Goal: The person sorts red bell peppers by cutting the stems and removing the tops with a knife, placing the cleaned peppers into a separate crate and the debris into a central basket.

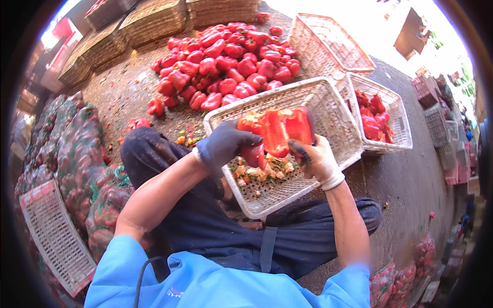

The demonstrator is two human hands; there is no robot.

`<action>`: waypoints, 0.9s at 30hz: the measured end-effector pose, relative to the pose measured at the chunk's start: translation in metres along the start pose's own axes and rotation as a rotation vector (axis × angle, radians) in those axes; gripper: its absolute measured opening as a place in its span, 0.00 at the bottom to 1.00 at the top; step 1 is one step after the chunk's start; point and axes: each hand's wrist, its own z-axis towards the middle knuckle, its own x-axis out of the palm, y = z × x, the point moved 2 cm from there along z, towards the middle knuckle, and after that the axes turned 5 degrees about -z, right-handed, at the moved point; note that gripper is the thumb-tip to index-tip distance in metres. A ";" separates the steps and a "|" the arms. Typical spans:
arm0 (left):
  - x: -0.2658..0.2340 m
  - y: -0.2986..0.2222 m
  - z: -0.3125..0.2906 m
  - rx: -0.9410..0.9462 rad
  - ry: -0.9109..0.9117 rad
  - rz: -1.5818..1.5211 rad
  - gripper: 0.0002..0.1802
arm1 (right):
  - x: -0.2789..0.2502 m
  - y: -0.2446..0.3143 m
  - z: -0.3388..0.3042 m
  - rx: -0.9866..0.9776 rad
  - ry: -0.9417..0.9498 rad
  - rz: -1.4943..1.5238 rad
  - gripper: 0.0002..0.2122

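Between my two gloved hands a red bell pepper [277,132] is spread open, its pale-ribbed inside facing up. My left hand [226,143], in a dark glove, grips its left side. My right hand [319,161], in a white glove with dark fingertips, has the thumb pressed on the right side. The pepper is held over a white plastic crate [333,110] that tilts near my lap. Pale cores, seeds and green stem bits [264,172] lie in its near end. I see no knife in either hand.
Whole red bell peppers [231,64] are heaped on the floor ahead. A white crate [398,113] at right contains red pepper pieces [374,120]; another crate [328,43] stands behind it. Filled net sacks [67,138] and an overturned crate [57,238] lie left. More sacks [393,285] sit lower right.
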 end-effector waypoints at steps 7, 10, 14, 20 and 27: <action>0.011 -0.017 -0.010 -0.129 0.096 0.141 0.19 | -0.040 -0.005 -0.016 -0.144 0.133 -0.133 0.23; 0.030 -0.045 0.008 -0.221 0.207 0.425 0.19 | -0.084 0.018 -0.048 -0.186 -0.037 -0.201 0.16; 0.090 -0.082 0.079 -0.031 0.311 0.569 0.16 | -0.166 0.042 -0.060 -0.238 -0.360 -0.195 0.16; 0.247 -0.170 0.210 0.301 0.234 0.883 0.42 | -0.357 0.032 -0.027 -0.137 -0.964 -0.348 0.31; 0.004 -0.200 0.230 0.525 -0.047 1.289 0.30 | -0.321 -0.062 -0.031 0.000 -0.614 0.049 0.14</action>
